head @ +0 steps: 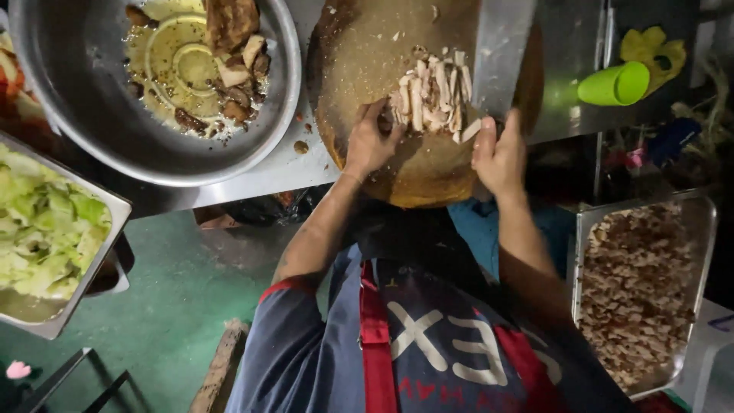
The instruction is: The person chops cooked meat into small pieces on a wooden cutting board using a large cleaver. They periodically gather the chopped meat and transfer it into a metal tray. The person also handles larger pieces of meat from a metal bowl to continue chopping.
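A round wooden chopping board (367, 46) lies on a steel counter. On it sits a pile of pale sliced meat strips (430, 95). My left hand (371, 141) rests on the board with its fingers pressed against the left side of the pile. My right hand (498, 153) is closed around the handle of a broad steel cleaver (501, 53). The blade stands just to the right of the strips. My arms, a dark shirt and a red-strapped apron fill the lower middle.
A large metal bowl (84, 99) with oily liquid and cooked meat pieces stands at upper left. A steel tray of chopped green leaves (115, 210) is at left, a tray of chopped brown meat (707, 229) at right. A green cup (612, 84) lies at upper right.
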